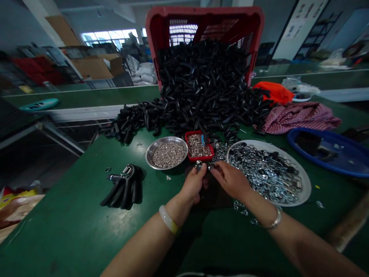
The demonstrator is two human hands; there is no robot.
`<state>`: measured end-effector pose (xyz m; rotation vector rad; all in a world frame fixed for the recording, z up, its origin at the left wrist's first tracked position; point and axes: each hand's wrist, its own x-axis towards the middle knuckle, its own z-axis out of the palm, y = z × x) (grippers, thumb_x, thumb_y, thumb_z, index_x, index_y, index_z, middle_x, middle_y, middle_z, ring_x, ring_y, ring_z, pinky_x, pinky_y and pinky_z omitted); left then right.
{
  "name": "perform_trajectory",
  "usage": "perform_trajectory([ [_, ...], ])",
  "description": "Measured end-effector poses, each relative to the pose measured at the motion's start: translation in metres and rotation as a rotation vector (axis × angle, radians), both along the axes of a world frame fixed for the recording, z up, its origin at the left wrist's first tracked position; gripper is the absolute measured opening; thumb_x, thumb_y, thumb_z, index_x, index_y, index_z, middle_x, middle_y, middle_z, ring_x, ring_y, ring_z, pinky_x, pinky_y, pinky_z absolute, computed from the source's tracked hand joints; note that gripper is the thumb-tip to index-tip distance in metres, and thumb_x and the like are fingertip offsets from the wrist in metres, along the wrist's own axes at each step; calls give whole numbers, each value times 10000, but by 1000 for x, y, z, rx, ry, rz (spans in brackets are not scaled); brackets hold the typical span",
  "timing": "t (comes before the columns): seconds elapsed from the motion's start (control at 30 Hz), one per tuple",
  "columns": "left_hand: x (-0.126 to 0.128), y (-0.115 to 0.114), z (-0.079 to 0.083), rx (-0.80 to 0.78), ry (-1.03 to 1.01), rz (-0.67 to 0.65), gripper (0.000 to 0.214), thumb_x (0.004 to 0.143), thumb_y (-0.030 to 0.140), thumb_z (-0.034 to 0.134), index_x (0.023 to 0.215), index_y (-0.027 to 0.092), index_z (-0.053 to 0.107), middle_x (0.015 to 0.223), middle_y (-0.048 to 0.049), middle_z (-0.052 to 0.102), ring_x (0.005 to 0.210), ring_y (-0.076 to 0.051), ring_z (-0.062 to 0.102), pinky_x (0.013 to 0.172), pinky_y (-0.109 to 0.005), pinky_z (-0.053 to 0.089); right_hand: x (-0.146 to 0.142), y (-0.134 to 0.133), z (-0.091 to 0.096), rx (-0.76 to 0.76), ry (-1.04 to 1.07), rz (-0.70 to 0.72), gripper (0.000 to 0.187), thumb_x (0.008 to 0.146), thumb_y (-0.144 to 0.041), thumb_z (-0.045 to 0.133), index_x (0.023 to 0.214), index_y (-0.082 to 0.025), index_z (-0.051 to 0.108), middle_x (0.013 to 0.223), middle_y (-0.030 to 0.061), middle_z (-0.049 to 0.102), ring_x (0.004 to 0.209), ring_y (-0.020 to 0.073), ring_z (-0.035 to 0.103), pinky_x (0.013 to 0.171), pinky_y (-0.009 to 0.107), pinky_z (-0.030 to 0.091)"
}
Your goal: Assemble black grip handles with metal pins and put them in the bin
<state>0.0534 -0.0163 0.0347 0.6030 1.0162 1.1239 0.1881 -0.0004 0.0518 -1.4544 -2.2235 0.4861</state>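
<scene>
My left hand (194, 182) is closed around a small part with shiny metal at its top, most of it hidden by the fingers. From the right, my right hand (229, 177) pinches at the same part's metal end, fingertips close to the left thumb. Both hands are over a dark block (215, 198) on the green table. Just beyond them are a red tray (213, 154) of small metal pins and a steel bowl (148, 158) of tiny metal pieces. Beside my right hand lies a white round tray (307, 188) of metal fittings.
A red crate (151, 38) lies tipped behind a heap of black curved parts (198, 88). Several black parts with metal ends (125, 186) lie at left. A blue tray (325, 165), a checkered cloth (300, 117) and an orange cloth (273, 92) are at right.
</scene>
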Motion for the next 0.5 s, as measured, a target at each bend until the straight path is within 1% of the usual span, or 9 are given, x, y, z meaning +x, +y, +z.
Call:
perform_trajectory([
  [0.03,0,0,1,-4,7,-9,463,620,555,649,790,188,423,504,97,375,369,-22,325,358,-145,251,0,-1,-1,84,-32,-1,509,867,-548,256,905,-150,572,867,105,611,779,204,557,667,316,401],
  [0.07,0,-1,1,3,25,-19,464,620,558,647,791,189,424,496,97,372,368,-25,327,355,-145,251,0,-1,-2,87,-48,10,509,878,-530,239,908,-144,569,865,108,610,779,204,558,668,316,401],
  [0.17,-2,-2,1,14,81,-24,466,619,558,647,796,190,422,492,93,384,368,-29,330,349,-144,254,1,-1,-5,-198,-31,75,646,915,-461,40,653,-169,552,603,51,567,595,151,542,598,276,397],
  [0.2,-3,-2,1,0,78,-26,468,620,562,644,797,191,420,493,92,385,368,-28,327,349,-142,254,1,-1,-5,-231,-29,75,655,914,-467,34,629,-175,547,579,41,557,578,143,536,590,268,395],
  [0.33,-7,-2,3,-53,29,-60,476,612,568,645,775,187,411,501,93,377,365,-20,314,353,-140,247,3,-1,-4,63,-70,18,505,865,-560,273,892,-166,589,851,83,618,770,185,558,660,292,394],
  [0.37,-8,-1,4,-45,30,-72,474,609,560,653,770,184,414,507,91,381,367,-18,314,354,-139,245,3,-1,-5,29,-65,32,533,873,-558,241,856,-161,596,810,81,619,740,180,560,648,290,395],
  [0.43,-10,-1,5,-28,30,-99,467,607,540,666,773,178,424,524,86,397,374,-14,317,359,-137,240,2,-2,-5,-170,-35,82,655,901,-519,83,667,-165,582,618,53,582,605,151,545,594,272,394],
  [0.47,-11,-1,5,-27,22,-107,462,610,536,666,777,177,429,527,85,398,377,-14,319,363,-136,239,1,-3,-5,-211,-28,80,676,903,-508,53,625,-170,568,579,44,566,577,145,539,582,268,393],
  [0.5,-11,-1,5,-27,12,-110,458,615,536,663,781,177,433,526,86,396,379,-15,322,367,-135,239,0,-5,-4,-176,-35,68,658,901,-519,79,656,-170,580,619,51,586,611,153,552,593,272,396],
])
